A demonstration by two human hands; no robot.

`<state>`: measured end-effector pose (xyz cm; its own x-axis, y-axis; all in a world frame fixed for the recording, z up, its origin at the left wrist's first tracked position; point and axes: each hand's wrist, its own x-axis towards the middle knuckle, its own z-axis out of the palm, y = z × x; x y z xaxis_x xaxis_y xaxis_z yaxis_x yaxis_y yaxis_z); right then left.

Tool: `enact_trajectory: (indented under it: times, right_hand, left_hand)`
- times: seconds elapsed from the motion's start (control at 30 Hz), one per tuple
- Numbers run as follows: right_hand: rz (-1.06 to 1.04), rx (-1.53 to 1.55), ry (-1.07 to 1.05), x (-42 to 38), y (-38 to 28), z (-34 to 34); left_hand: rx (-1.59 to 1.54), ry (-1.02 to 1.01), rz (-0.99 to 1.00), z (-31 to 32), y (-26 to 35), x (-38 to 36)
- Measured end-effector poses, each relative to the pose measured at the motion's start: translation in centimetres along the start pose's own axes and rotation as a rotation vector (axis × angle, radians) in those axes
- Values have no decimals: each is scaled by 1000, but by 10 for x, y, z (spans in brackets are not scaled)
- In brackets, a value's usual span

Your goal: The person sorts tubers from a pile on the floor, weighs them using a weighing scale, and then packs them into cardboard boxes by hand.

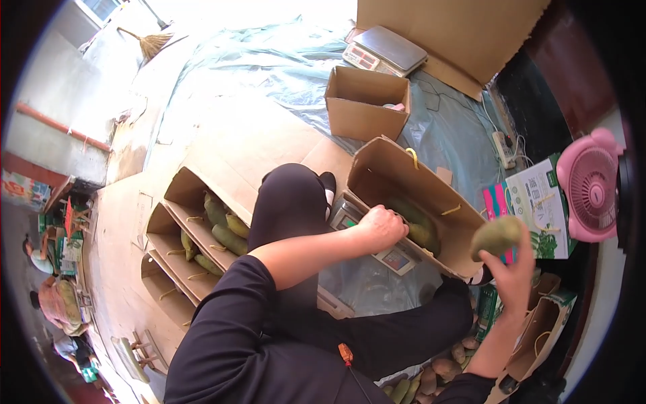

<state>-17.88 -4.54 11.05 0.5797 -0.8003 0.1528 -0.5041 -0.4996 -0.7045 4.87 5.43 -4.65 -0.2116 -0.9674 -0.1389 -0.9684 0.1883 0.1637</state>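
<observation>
My left hand (382, 229) is closed at the near rim of an open cardboard box (380, 168), its fingers curled over the edge. Inside this box lie long green vegetables (420, 225), and a yellow cord handle shows on its side. A digital scale (397, 260) is partly visible beneath the box. Raised at the box's right end, my right hand (515, 273) grips a plump, greenish oblong vegetable (496, 237), slightly blurred.
To the left stand narrow cartons (192, 222) holding green vegetables. Ahead are a smaller box (367, 111) and another scale (387, 50). A pink fan (593, 185) and printed box (538, 209) are at right. Brown and green vegetables (431, 380) lie below. People (64, 303) sit far left.
</observation>
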Motion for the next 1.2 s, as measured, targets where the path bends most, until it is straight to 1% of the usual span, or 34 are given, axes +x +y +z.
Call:
enact_trajectory:
  times: [0.03,0.1,0.13,0.2,0.23,0.27,0.33,0.37,0.43,0.47,0.53,0.57,0.6,0.67,0.77,0.83,0.87,0.93,0.97,1.0,1.07,1.1,1.13,1.2]
  right_hand:
    - [-82,-102,-94,19,-5,17]
    - [-180,-260,-246,48,-9,58]
    - [-179,-326,-297,58,1,82]
    - [-106,-439,-444,77,14,123]
    - [-103,-524,-471,82,24,144]
    - [-47,-579,-530,88,26,160]
    - [0,-602,-600,97,36,185]
    - [-10,-599,-604,98,48,198]
    - [-46,-429,-482,96,70,212]
    - [-56,-421,-490,98,77,214]
    - [65,-270,-471,99,75,208]
    - [45,-170,-405,94,74,201]
    - [41,-167,-411,90,71,191]
    - [-37,-95,-368,80,72,169]
    - [-84,-156,-370,59,63,131]
    - [246,-305,-458,44,48,110]
    - [249,-306,-460,33,53,109]
    - [111,-198,-244,15,58,106]
    - [1,-138,-230,8,56,103]
    - [6,-140,-219,1,51,102]
    - [106,-127,-322,-11,45,99]
    - [51,-126,-330,-16,47,102]
    - [59,-130,-325,-20,48,102]
    - [115,-50,-426,-24,43,107]
  left_hand:
    - [-4,6,2,0,-1,0]
    - [-16,27,4,1,-2,-2]
    - [-28,43,18,2,-2,-1]
    - [-21,51,8,7,-2,0]
    - [-22,57,14,6,-2,-1]
    - [-23,61,20,6,-2,-2]
    - [-19,58,10,12,-2,-1]
    - [-32,59,13,12,-1,-1]
    - [-46,84,22,12,-2,-3]
    - [-44,79,8,11,-3,-4]
    - [-73,96,27,9,-3,-4]
    - [-70,126,23,12,-4,-4]
    - [-70,124,16,11,-3,-4]
    - [-72,115,14,8,-2,-5]
    - [-37,133,22,5,-2,-6]
    - [-26,122,19,4,-2,-7]
    - [-17,110,18,4,-1,-7]
    - [-37,106,9,9,1,-7]
    - [-47,104,-2,10,0,-5]
    - [-43,105,9,9,0,-4]
    - [-7,89,-10,6,0,-3]
    - [-3,98,-17,6,1,-2]
    - [-6,99,-8,7,2,-1]
    - [6,150,-13,5,1,-1]
